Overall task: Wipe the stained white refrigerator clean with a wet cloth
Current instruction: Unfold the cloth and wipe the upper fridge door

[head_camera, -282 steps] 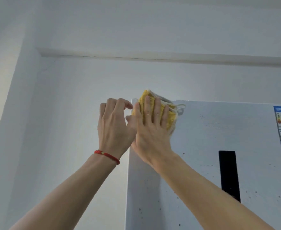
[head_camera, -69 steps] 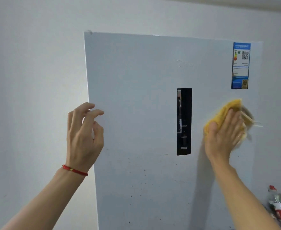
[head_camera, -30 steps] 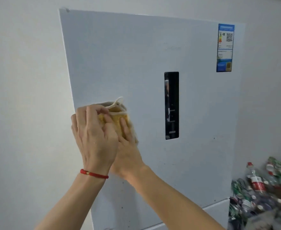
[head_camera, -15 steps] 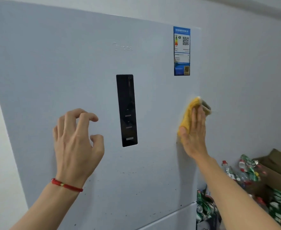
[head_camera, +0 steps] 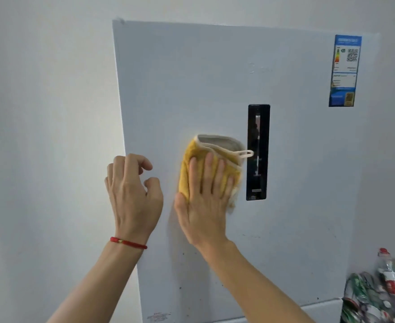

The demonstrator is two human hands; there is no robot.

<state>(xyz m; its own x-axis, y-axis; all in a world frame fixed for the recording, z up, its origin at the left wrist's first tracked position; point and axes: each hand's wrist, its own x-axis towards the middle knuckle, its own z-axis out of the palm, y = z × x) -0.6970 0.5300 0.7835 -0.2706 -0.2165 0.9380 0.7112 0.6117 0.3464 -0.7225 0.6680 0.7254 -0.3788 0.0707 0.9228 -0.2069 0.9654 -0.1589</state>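
The white refrigerator door [head_camera: 191, 78] fills the middle of the view, with small dark specks on its lower part. A yellow cloth [head_camera: 193, 157] with a beige edge and a loop lies flat on the door, just left of the black control panel [head_camera: 258, 152]. My right hand [head_camera: 205, 201] presses the cloth against the door with straight fingers. My left hand [head_camera: 132, 194], with a red string at the wrist, hovers by the door's left edge; its fingers are loosely curled and hold nothing.
A blue energy label [head_camera: 344, 71] sticks to the door's upper right. A white wall [head_camera: 47, 136] stands to the left of the fridge. A heap of plastic bottles [head_camera: 378, 292] lies at the lower right. The lower door's top edge [head_camera: 320, 304] shows beneath.
My right hand has slid the cloth left, from the door's right edge to just left of the black panel. The view has swung left; my left hand stays raised and empty.
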